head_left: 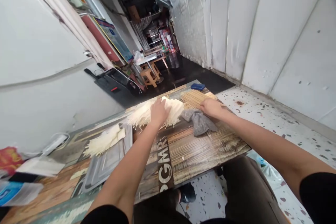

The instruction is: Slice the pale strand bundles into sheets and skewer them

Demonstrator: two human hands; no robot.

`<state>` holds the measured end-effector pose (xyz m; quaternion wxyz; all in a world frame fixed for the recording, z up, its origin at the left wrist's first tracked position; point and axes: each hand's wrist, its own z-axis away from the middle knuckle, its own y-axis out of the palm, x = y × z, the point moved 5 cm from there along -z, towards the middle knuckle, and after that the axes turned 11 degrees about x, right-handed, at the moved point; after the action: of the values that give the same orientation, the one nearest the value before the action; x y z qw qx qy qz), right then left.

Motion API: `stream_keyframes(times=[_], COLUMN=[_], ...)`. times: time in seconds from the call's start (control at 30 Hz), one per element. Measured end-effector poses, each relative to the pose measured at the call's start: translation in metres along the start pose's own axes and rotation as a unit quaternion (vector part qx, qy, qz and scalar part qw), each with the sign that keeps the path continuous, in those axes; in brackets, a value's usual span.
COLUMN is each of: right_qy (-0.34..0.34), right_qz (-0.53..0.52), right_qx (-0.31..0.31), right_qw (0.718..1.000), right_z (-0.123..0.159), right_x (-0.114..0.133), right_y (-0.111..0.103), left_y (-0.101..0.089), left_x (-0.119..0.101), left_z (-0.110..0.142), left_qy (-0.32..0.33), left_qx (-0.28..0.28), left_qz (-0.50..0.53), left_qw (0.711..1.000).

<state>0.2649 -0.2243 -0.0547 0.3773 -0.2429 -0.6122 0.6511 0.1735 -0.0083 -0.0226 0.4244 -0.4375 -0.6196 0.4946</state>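
Observation:
A thick heap of pale, thin-stemmed enoki mushrooms (173, 112) lies across the far side of the wood-patterned table (189, 161). My left hand (159, 112) is on the heap, fingers curled into the mushrooms and partly hidden by them. To the right, a fanned bundle of bamboo skewers (192, 98) rests on the table. My right hand (210, 106) closes at the near ends of the skewers; its fingertips are partly hidden. A crumpled grey cloth (201, 122) lies between the skewers and me, just below my right hand.
At the left, a metal tray (105, 164) bears another flat bunch of enoki mushrooms (105, 140). A small blue object (197, 86) sits at the far corner. Packages (21, 192) crowd the left end, blurred. Stools (149, 77) and another table (149, 58) stand beyond; a white wall rises right.

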Motion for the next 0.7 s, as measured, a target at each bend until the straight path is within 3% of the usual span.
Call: stream_keyframes(times=[0.13, 0.37, 0.57, 0.7], right_qy=[0.029, 0.053, 0.044, 0.022], right_qz=[-0.012, -0.027, -0.026, -0.024], right_qx=[0.004, 0.028, 0.043, 0.049], right_qw=[0.999, 0.998, 0.998, 0.998], right_z=[-0.01, -0.027, -0.028, -0.024], right_x=[0.0, 0.003, 0.008, 0.014], right_y=[0.008, 0.018, 0.014, 0.008], left_y=[0.004, 0.008, 0.008, 0.0], left_x=[0.003, 0.0, -0.004, -0.001], left_z=[-0.029, -0.038, -0.037, -0.037], left_qy=[0.008, 0.025, -0.021, -0.068], left_qx=[0.045, 0.117, 0.124, 0.085], left_qz=[-0.012, -0.046, -0.046, -0.017], left_qw=[0.999, 0.992, 0.991, 0.994])
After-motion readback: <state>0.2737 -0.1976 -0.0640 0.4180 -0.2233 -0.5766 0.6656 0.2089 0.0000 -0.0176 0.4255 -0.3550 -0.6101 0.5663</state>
